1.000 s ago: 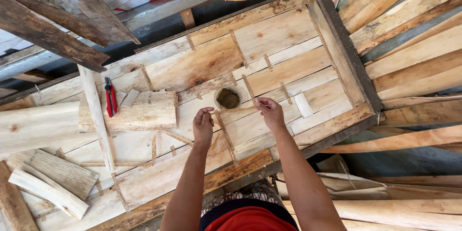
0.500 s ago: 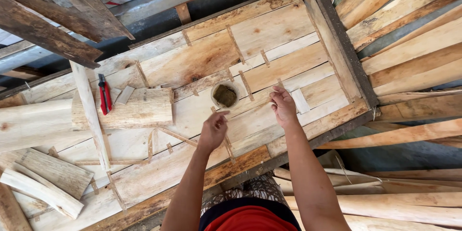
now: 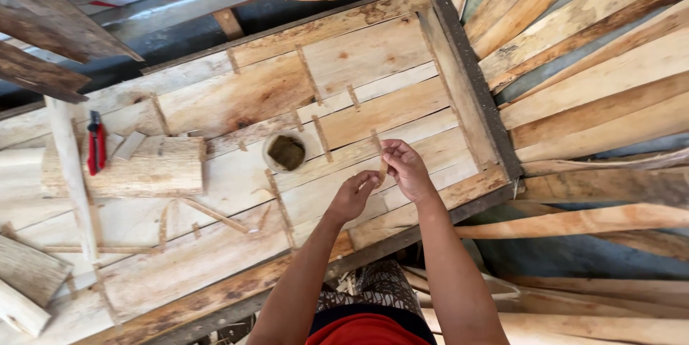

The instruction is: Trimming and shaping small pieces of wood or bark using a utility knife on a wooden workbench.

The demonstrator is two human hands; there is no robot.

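Both my hands meet over the near right part of a wooden panel [image 3: 373, 50] made of pale boards in a darker frame. My right hand [image 3: 405, 169] pinches a small thin wooden strip [image 3: 383, 170] between thumb and fingers. My left hand [image 3: 352, 196] touches the strip's lower end with its fingertips. A small round cup [image 3: 286, 151] with dark brown paste stands on the boards just left of my hands. Thin wooden slivers lie across the seams between boards.
A thick wooden block [image 3: 136, 167] lies at the left with red-handled pliers [image 3: 95, 144] beside it. A long pale stick [image 3: 72, 173] crosses the left side. Stacked planks [image 3: 596, 79] fill the right. Loose offcuts [image 3: 25, 280] lie at the lower left.
My hands were apart on the boards; now they have come together to the right, and the right hand holds a thin strip that the left hand touches. The view shifted right.
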